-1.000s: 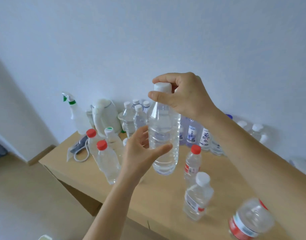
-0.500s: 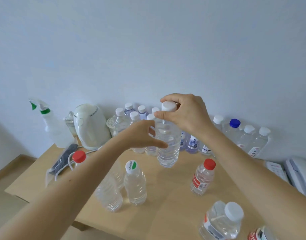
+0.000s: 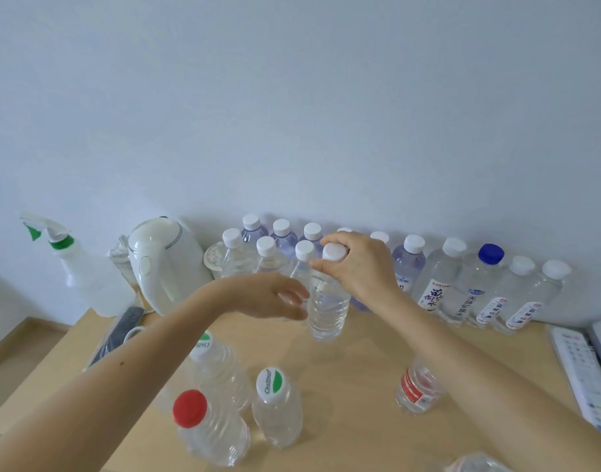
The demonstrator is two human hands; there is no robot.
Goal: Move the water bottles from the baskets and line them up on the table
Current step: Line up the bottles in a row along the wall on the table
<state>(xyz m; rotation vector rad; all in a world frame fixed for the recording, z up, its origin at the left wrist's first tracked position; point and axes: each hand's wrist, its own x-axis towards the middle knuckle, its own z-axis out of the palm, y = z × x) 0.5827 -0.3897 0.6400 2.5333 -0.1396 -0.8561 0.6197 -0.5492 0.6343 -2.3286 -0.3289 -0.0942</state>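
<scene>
Obs. 1: Right hand (image 3: 358, 267) is reaching in from the right, its grip grasping the white cap (image 3: 333, 252) of a clear water bottle (image 3: 326, 311). Thumb and fingers are pinching the cap from above. The bottle is standing upright, ribbed and w/o label, at the rear ctr of the tabletop (image 3: 353, 362), just in front of the back row (image 3: 411, 267). Its base is sitting at tabletop level; whether it is actually bearing on the wood, cannot tell.

Obs. 2: Left hand (image 3: 271, 296) is crossing in from the left w/ grip released. Its fingers are lying loosely extended, tips at the bottle's left flank. Contact btwn fingertips and plastic: cannot tell.

Obs. 3: The back row is running along the wall, mostly white caps. One blue-capped bottle (image 3: 490, 255) is standing toward its right end. Several bottles are showing printed labels.

Obs. 4: Loose bottles are standing nearer the camera:
- a red-capped bottle (image 3: 190, 408) front left
- a green-and-white-capped bottle (image 3: 275, 384) just beside it on the right
- a red-labelled bottle (image 3: 416, 390) partly hiding under the right forearm

Obs. 5: Misc. A white kettle (image 3: 162, 267) is sitting rear left. A spray bottle (image 3: 84, 267) w/ green collar is standing left of it. A white button-panel device (image 3: 578, 369) is lying at the right edge.
</scene>
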